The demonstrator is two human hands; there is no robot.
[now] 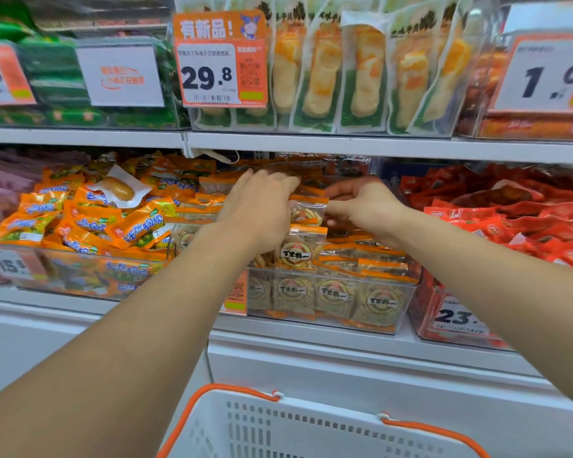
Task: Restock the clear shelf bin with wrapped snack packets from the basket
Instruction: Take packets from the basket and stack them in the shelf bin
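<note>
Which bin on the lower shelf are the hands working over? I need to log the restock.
The middle clear bin, holding round-logo packets with orange tops. The bin on its left holds orange packets, the bin on its right red ones.

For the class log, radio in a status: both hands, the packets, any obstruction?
Left hand open over the clear plastic shelf bin. Right hand pinching an orange-topped clear snack packet. White orange-rimmed basket below. Nothing blocking.
</note>
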